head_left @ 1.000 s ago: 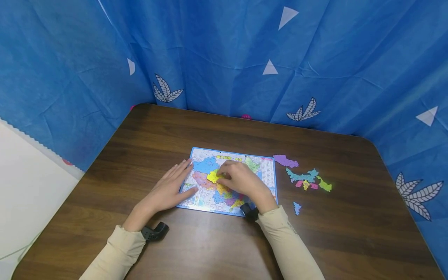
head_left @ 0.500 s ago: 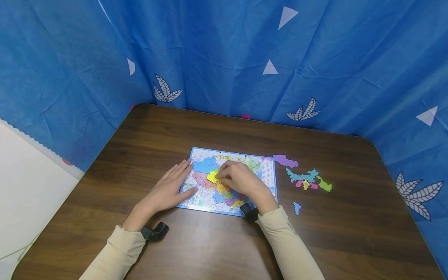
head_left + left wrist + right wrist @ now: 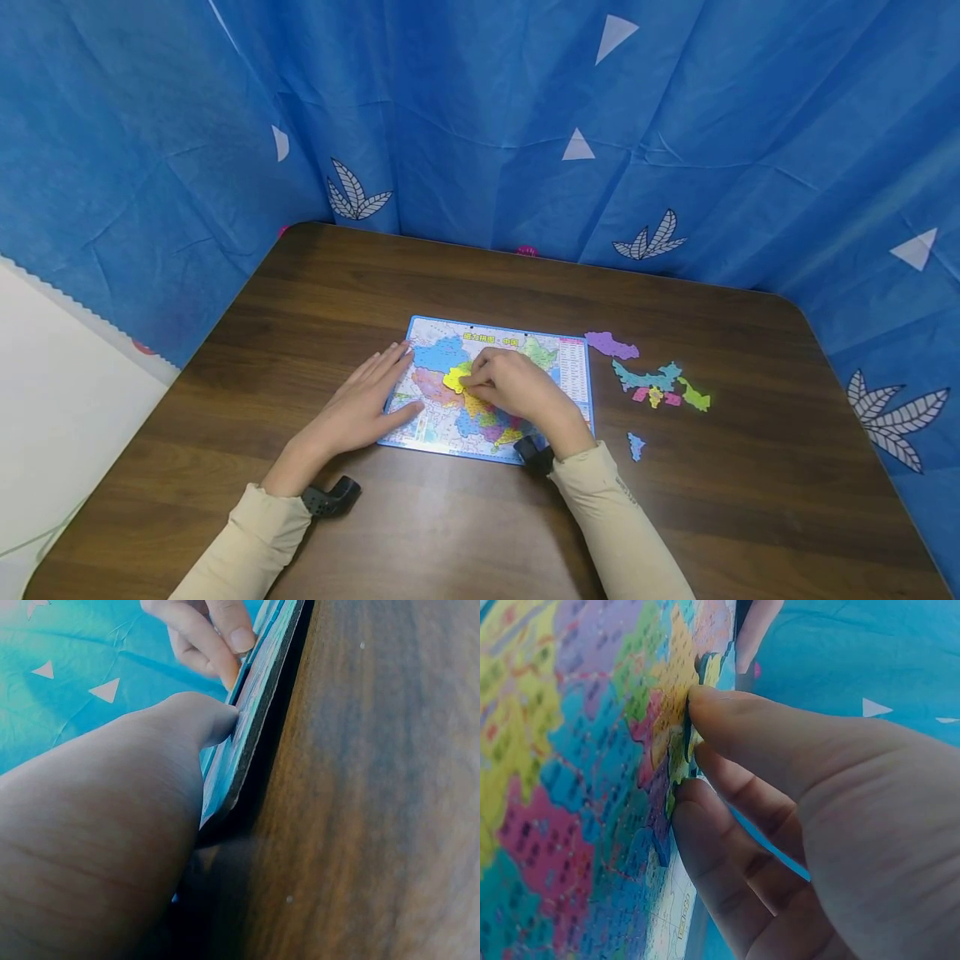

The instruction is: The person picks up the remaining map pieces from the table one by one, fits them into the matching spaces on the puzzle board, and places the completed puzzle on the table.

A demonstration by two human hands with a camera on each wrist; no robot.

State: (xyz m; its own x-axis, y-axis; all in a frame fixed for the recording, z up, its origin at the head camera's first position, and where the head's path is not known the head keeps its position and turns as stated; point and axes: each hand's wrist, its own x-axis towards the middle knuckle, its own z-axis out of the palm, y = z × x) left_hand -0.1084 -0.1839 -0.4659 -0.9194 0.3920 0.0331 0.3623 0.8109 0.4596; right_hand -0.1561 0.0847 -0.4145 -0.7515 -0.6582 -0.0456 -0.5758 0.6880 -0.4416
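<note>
A map puzzle board [image 3: 573, 375] with a blue border lies on the table, many coloured pieces set in it. My left hand [image 3: 360, 408] rests flat on its left edge, fingers spread; in the left wrist view the thumb [image 3: 217, 724] touches the board's surface. Over the board's middle, my right hand [image 3: 521, 385] pinches a bright yellow puzzle piece [image 3: 454, 377] between thumb and fingers. This piece lies just below the blue piece [image 3: 438, 354] and above the pink one [image 3: 435, 387]. Seen from the right wrist, the thumb [image 3: 727, 720] covers part of the yellow piece.
Right of the board lie loose pieces: a purple one [image 3: 612, 344], a teal one [image 3: 645, 379], a green one [image 3: 696, 394], pink and yellow ones beneath the teal, and a small blue one [image 3: 636, 446]. A blue curtain [image 3: 480, 125] hangs behind the wooden table [image 3: 450, 533].
The right fingertips have shifted very slightly left and down on the yellow piece. My left hand and the loose pieces have stayed where they were.
</note>
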